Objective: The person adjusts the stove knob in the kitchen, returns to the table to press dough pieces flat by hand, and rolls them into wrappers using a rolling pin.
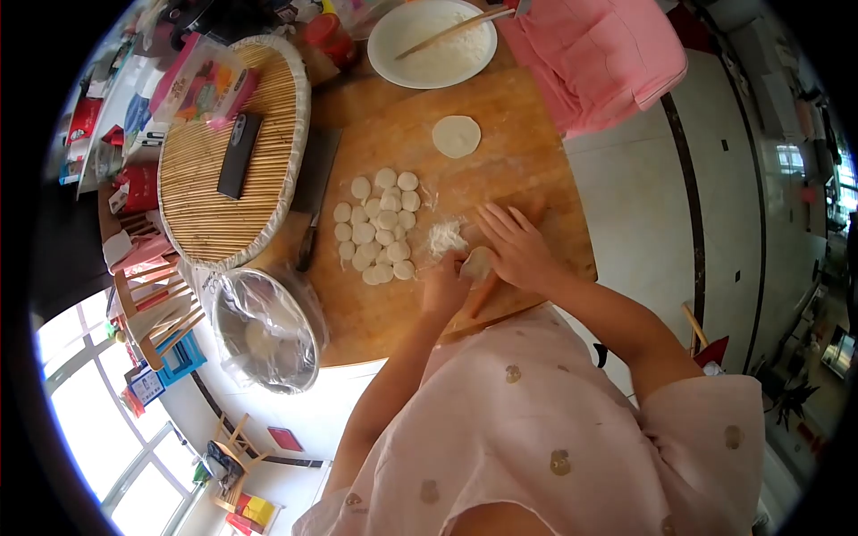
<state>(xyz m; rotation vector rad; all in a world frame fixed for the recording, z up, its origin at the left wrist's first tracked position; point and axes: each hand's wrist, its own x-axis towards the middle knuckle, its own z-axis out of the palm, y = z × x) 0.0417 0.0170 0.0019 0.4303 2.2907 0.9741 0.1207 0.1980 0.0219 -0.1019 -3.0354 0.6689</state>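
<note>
On the wooden board [393,322], my left hand [444,284] pinches the edge of a small dough wrapper [476,264]. My right hand [518,248] lies palm down over a rolling pin [483,295], fingers stretched out and a little apart. The pin slants beneath that hand, so its middle is hidden. Left of the hands, several flattened dough pieces [365,232] sit in a cluster. A patch of dry flour [446,237] lies between them and my right hand. One rolled round wrapper [457,137] rests flat farther up the board.
A white bowl [380,49] with flour and chopsticks stands at the back. To the left are a round reed tray [192,192] bearing a dark handled object [239,156], a cleaver [315,183], and a plastic-covered metal basin [313,344]. A pink-covered chair [617,54] adjoins the right side.
</note>
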